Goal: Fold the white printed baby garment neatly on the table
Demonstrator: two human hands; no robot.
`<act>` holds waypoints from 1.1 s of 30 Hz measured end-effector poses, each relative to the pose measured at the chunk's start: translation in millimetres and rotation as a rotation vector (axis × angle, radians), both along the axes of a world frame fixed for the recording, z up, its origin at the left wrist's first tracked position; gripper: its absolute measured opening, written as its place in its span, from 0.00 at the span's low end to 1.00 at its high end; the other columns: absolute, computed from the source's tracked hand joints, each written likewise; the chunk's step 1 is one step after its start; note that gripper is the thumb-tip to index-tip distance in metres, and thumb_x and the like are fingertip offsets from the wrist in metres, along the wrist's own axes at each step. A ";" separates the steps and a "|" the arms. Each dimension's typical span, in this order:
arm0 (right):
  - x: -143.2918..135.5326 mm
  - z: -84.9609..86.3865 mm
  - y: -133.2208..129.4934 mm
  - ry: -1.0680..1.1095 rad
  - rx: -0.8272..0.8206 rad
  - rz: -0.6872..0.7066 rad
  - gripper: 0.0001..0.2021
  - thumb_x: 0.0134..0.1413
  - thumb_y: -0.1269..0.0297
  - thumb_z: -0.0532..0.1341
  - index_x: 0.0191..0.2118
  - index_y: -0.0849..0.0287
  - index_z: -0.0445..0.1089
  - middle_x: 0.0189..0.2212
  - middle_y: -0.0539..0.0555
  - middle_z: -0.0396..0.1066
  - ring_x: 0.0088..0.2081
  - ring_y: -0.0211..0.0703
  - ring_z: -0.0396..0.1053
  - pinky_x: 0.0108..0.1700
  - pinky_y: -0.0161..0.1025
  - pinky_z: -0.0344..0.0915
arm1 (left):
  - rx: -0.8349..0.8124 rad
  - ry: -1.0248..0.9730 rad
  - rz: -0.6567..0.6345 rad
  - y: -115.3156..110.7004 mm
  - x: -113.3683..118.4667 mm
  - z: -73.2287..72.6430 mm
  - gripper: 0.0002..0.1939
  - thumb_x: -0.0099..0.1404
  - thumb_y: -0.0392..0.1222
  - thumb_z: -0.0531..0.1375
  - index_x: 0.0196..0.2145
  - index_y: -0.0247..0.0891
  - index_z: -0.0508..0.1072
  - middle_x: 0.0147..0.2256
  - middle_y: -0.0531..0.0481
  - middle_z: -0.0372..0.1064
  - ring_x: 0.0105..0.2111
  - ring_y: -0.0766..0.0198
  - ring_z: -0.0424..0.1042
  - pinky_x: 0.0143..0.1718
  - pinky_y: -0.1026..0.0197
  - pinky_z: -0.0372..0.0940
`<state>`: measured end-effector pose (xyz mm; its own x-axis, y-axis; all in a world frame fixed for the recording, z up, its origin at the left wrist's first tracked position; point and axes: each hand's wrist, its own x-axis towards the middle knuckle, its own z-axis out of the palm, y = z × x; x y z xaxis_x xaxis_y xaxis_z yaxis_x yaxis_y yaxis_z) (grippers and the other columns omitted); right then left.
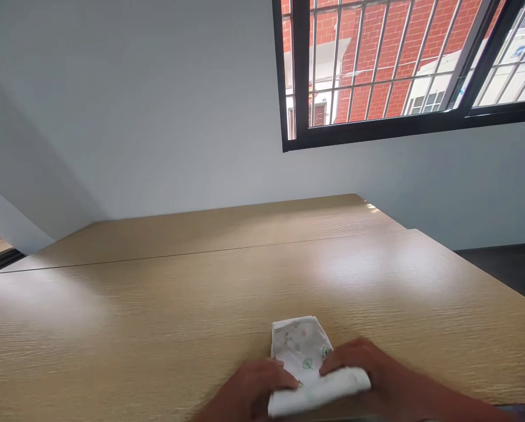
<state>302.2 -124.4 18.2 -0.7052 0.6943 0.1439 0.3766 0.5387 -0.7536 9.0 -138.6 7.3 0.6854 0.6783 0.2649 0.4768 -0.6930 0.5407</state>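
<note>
A white cloth point(307, 362) with small green and pink printed figures lies folded near the front edge of the table. Its near end is turned up into a thick fold or roll, slightly raised, while the far end rests flat on the wood. My left hand point(259, 384) holds the left side, its thumb lying over the fold. On the right side, my right hand point(362, 366) grips the same fold, with its thumb and fingertips on the cloth. The fingers beneath the fold are hidden, and both hands are a little blurred.
The light wooden tabletop point(157, 316) stretches out on both sides, with a seam across its far part. Behind it stands a pale wall point(179, 117) with a black-framed barred window point(372, 132) at the upper right. Dark floor point(504, 264) shows beyond the right edge.
</note>
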 end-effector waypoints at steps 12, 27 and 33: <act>-29.2 -12.7 53.3 0.153 -0.345 -0.324 0.10 0.57 0.58 0.59 0.37 0.60 0.67 0.28 0.50 0.68 0.30 0.40 0.66 0.27 0.33 0.59 | -0.672 -0.568 0.282 37.9 8.7 -7.5 0.11 0.63 0.44 0.61 0.39 0.37 0.66 0.33 0.50 0.65 0.33 0.63 0.67 0.32 0.66 0.65; -33.1 -15.0 83.0 -0.269 0.378 -0.423 0.05 0.58 0.62 0.59 0.34 0.57 0.69 0.34 0.53 0.67 0.36 0.44 0.68 0.37 0.40 0.62 | 0.464 0.370 0.217 23.1 53.4 -3.8 0.26 0.66 0.42 0.53 0.61 0.34 0.59 0.61 0.38 0.57 0.62 0.43 0.52 0.60 0.43 0.52; -26.5 -10.6 126.8 -0.373 0.488 -0.421 0.06 0.61 0.64 0.57 0.39 0.58 0.69 0.40 0.57 0.68 0.40 0.47 0.69 0.41 0.43 0.64 | 0.258 0.431 0.179 94.6 66.5 -13.1 0.43 0.65 0.56 0.53 0.67 0.27 0.42 0.68 0.35 0.36 0.67 0.44 0.35 0.65 0.45 0.42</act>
